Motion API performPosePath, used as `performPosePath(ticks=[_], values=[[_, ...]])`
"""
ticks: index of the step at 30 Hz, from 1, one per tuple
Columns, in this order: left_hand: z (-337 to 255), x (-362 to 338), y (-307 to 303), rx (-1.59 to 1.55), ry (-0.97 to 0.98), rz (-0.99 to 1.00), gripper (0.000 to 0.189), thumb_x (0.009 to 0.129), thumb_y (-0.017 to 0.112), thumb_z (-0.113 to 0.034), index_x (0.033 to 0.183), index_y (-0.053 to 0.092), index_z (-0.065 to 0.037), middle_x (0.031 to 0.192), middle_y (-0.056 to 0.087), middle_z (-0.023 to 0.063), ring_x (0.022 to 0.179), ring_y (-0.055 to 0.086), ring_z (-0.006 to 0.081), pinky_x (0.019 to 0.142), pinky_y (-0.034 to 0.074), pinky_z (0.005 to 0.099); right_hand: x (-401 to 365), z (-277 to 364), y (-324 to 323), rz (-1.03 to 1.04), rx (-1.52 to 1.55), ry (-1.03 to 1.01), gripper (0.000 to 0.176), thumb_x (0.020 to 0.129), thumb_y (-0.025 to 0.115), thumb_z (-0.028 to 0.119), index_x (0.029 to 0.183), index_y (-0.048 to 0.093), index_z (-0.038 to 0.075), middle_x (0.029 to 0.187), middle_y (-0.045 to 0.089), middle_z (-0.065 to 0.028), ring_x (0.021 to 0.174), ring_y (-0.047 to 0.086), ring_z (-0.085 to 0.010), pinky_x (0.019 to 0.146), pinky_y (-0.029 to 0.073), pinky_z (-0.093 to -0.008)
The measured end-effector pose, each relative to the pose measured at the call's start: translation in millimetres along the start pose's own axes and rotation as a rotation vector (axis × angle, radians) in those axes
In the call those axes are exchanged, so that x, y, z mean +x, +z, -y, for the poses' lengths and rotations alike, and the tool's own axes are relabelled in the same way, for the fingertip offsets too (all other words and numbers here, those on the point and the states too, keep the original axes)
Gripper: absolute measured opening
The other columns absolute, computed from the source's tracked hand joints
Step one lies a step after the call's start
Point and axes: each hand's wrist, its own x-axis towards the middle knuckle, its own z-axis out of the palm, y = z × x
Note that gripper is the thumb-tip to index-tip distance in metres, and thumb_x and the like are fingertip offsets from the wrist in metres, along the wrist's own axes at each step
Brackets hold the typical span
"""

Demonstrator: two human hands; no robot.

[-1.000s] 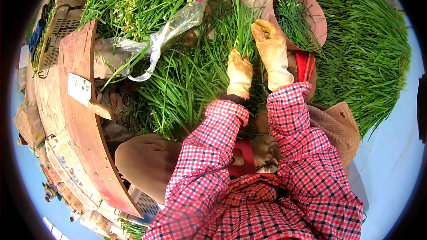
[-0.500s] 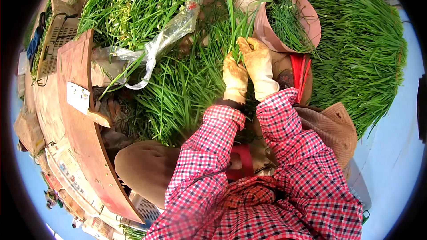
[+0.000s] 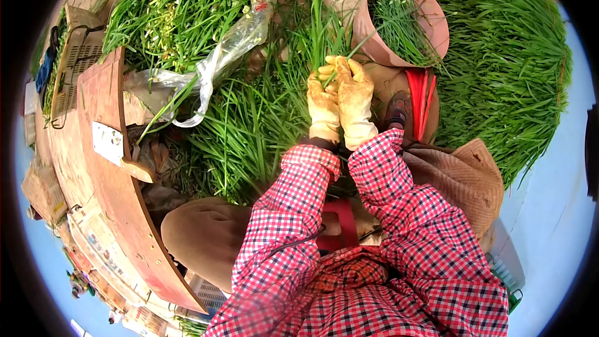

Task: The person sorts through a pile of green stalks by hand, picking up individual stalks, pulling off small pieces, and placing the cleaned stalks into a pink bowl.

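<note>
1. Head view, hands. Two gloved hands appear, set side by side. The left gloved hand is closed around one small bunch of green stalks, which rises upright above the fingers. The right gloved hand touches the left, its fingers bent close to the base of the bunch; whether it grips cannot be told.

2. Head view, counted items. One pink bucket stands beyond the right hand and holds thin stalks. One clear plastic bag lies beside one mound of stalks with pale buds. One cleaver, wooden-handled, rests on one long reddish board at the left. One large, dense stack of greens fills the right. Several red strips lie below the bucket, near one dark patterned shoe.

3. Head view, surface and room. A loose heap of long leaves spreads to the left of the hands. The ground is tan toward the top and left; a blue floor shows at the right and lower left. One perforated crate sits at the upper left; distant items at the lower left are too small to identify.
</note>
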Motion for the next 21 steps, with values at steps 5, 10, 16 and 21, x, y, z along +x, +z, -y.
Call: performPosePath(ticks=[5, 10, 16, 21], values=[[11.3, 18.7, -44.8, 0.006, -0.142, 0.184, 0.033, 0.092, 0.045, -0.022, 0.119, 0.043, -0.004, 0.100, 0.057, 0.0061, 0.086, 0.056, 0.0164, 0.075, 0.047, 0.0278, 13.5, -22.3, -5.1, -0.036, -0.316, 0.045, 0.017, 0.089, 0.053, 0.012, 0.094, 0.058, -0.003, 0.058, 0.055, -0.0049, 0.046, 0.049, -0.0109, 0.044, 0.039, -0.0251], [16.2, 12.8, -41.3, 0.531, 0.081, 0.314, 0.035, 0.091, 0.045, -0.018, 0.122, 0.042, -0.002, 0.111, 0.055, 0.0089, 0.099, 0.054, 0.0187, 0.087, 0.042, 0.0283, 20.7, -18.9, -8.4, -0.015, -0.759, -0.030, 0.014, 0.085, 0.054, 0.011, 0.085, 0.060, -0.002, 0.065, 0.059, -0.0134, 0.054, 0.057, -0.0232, 0.049, 0.043, -0.0340], [23.2, 1.5, -42.7, 1.121, 0.317, 0.330, 0.033, 0.092, 0.042, -0.021, 0.120, 0.045, -0.003, 0.110, 0.056, 0.0099, 0.100, 0.054, 0.0212, 0.087, 0.043, 0.0287, -5.8, 36.9, 2.2, 0.015, -1.131, 0.033, 0.018, 0.078, 0.060, 0.021, 0.086, 0.061, 0.004, 0.079, 0.063, -0.0203, 0.077, 0.061, -0.0375, 0.065, 0.048, -0.0427], [47.3, 1.9, -67.8, 1.796, 0.540, 0.389, 0.033, 0.092, 0.040, -0.022, 0.118, 0.047, -0.003, 0.108, 0.057, 0.0110, 0.101, 0.055, 0.0231, 0.087, 0.043, 0.0290, -5.2, 30.0, -7.0, -0.005, -1.315, 0.021, 0.021, 0.076, 0.062, 0.023, 0.087, 0.062, 0.006, 0.079, 0.064, -0.0178, 0.076, 0.063, -0.0347, 0.064, 0.050, -0.0417]])
